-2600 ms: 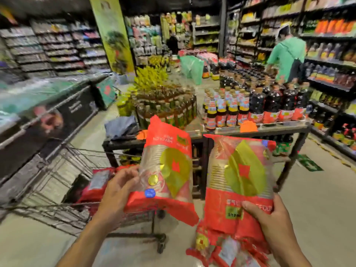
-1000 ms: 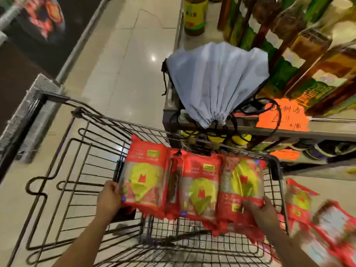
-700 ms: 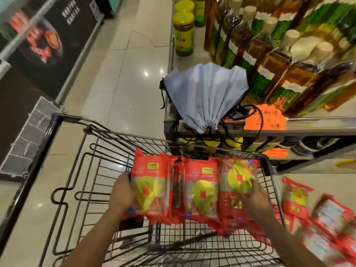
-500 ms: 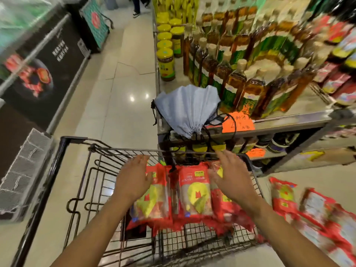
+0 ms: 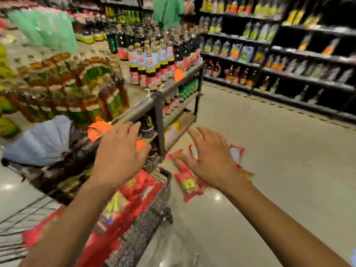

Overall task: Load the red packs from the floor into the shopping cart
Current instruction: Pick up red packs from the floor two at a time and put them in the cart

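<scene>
The head view is blurred by motion. Several red packs (image 5: pixel 134 191) lie inside the wire shopping cart (image 5: pixel 154 214) at the lower left. More red packs (image 5: pixel 187 183) lie in a heap on the floor just right of the cart, partly hidden behind my right hand. My left hand (image 5: pixel 120 157) hovers above the cart's right end, fingers spread, holding nothing. My right hand (image 5: pixel 210 158) is stretched out over the floor heap, fingers apart and empty.
A metal display table (image 5: pixel 154 97) loaded with bottles stands right behind the cart, with a light blue bag (image 5: pixel 40 139) on its edge. Stocked shelves (image 5: pixel 289 60) line the far right. A person in a green shirt (image 5: pixel 167 10) stands beyond the table. Bare floor (image 5: pixel 269 160) spreads to the right.
Both hands have let go of the packs in the cart and lifted off them. The view has swung right, and my right hand has moved over the floor heap.
</scene>
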Demonstrator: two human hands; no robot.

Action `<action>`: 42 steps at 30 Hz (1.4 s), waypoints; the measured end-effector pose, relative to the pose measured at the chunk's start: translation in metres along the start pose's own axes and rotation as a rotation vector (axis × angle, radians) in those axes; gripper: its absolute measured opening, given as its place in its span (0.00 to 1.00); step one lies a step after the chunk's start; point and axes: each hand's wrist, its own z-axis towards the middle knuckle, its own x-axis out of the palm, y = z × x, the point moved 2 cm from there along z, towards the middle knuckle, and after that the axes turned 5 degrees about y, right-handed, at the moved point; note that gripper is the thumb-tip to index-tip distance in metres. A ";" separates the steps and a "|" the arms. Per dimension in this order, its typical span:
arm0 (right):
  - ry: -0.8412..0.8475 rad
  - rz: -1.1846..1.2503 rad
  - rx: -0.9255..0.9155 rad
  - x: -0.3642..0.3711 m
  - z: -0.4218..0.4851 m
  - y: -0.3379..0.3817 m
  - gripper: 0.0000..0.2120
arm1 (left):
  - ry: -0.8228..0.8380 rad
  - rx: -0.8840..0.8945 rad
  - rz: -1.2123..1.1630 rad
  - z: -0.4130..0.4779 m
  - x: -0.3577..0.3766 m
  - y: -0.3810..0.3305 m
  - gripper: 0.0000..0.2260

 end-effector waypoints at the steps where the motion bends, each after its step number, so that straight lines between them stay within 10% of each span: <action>1: -0.022 0.013 0.060 -0.007 -0.015 -0.026 0.37 | 0.005 0.064 -0.006 0.007 -0.002 -0.027 0.29; 19: -0.049 0.046 0.467 -0.090 -0.204 -0.428 0.37 | 0.048 0.461 -0.041 0.081 0.026 -0.490 0.34; 42: 0.426 0.223 0.671 0.172 0.082 -0.691 0.37 | 0.523 0.347 0.010 0.447 0.402 -0.535 0.34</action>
